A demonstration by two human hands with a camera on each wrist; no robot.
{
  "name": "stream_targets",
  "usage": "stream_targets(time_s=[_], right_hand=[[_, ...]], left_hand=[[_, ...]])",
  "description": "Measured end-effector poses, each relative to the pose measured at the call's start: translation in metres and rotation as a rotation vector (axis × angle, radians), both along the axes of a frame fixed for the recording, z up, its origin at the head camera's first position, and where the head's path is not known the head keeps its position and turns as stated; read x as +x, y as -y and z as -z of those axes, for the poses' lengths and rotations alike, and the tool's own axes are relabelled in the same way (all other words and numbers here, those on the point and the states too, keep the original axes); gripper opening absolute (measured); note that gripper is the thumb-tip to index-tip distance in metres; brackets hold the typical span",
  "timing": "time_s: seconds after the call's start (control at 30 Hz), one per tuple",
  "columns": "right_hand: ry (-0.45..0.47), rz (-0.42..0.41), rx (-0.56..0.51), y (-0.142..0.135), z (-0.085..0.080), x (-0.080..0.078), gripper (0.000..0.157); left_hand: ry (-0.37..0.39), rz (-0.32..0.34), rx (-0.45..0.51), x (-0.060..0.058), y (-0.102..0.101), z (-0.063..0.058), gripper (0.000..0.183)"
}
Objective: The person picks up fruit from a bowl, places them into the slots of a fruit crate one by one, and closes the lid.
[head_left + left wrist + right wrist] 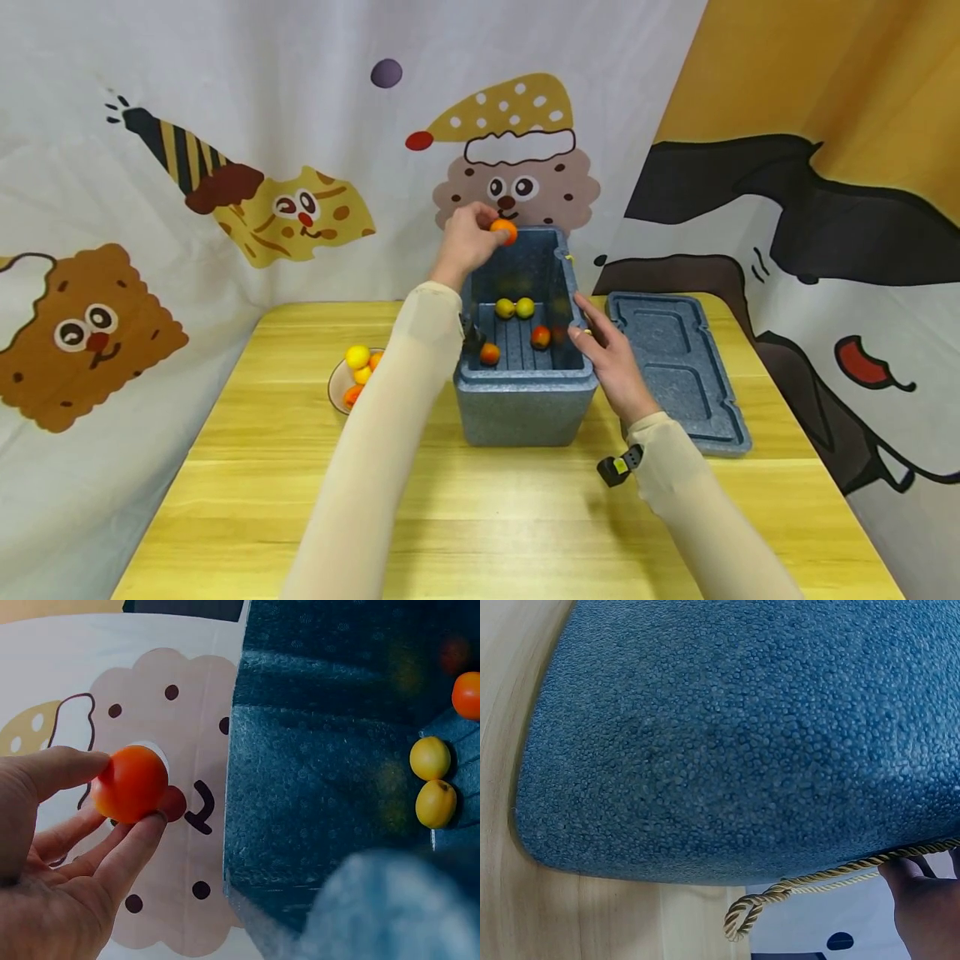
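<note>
My left hand pinches a small, round orange-red fruit between thumb and fingertips, above the far left end of a blue-grey foam box. Inside that box, two yellow fruits lie side by side near the far end. A red-orange fruit lies by the right wall, and another red-orange fruit sits near the front left. My right hand rests against the box's right rim with its fingers extended. A twisted gold cord runs along the box beside this hand.
On the wooden table, a bowl of yellow and orange fruits stands left of the box, partly hidden by my left sleeve. The box's lid lies flat at the right. A printed cloth hangs behind the table.
</note>
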State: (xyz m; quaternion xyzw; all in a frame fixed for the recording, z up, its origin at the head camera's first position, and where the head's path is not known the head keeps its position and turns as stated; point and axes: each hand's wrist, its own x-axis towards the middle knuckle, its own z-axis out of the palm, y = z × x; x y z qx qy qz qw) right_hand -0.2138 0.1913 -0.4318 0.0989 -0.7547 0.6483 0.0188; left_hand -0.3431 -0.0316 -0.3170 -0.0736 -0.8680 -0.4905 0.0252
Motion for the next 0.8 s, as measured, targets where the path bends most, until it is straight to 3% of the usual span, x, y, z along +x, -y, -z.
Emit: stream_targets(time_s=[0.8], right_hand=[[0.008, 0.003, -0.016, 0.0000, 0.0025, -0.0014, 0.057]], left_hand=[[0.026, -0.050, -0.058, -0.0056, -0.0016, 0.0087, 0.024]])
